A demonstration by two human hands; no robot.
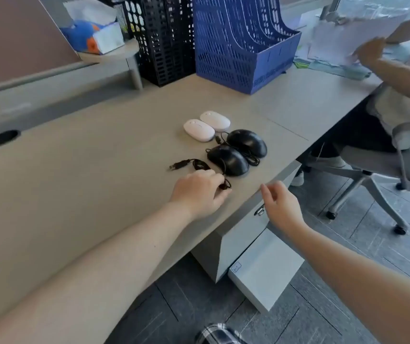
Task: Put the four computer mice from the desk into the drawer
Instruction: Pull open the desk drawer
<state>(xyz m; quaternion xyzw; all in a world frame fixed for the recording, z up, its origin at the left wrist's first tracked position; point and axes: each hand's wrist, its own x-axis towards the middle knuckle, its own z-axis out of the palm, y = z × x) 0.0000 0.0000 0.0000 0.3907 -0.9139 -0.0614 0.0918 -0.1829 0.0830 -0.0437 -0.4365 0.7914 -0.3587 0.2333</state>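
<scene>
Four mice lie together on the grey desk. Two are white wireless mice, side by side at the back. In front of them lie a far black wired mouse and a near black wired mouse. The near one's cable runs left to a USB plug. My left hand rests on the desk, its fingers pinched on a loop of that cable. My right hand hovers open at the desk's front edge, holding nothing. Under it, a pale drawer juts out of the pedestal.
A black mesh file rack and a blue one stand at the back of the desk. Another person sits on an office chair to the right, handling papers. A tissue box sits on the far-left shelf.
</scene>
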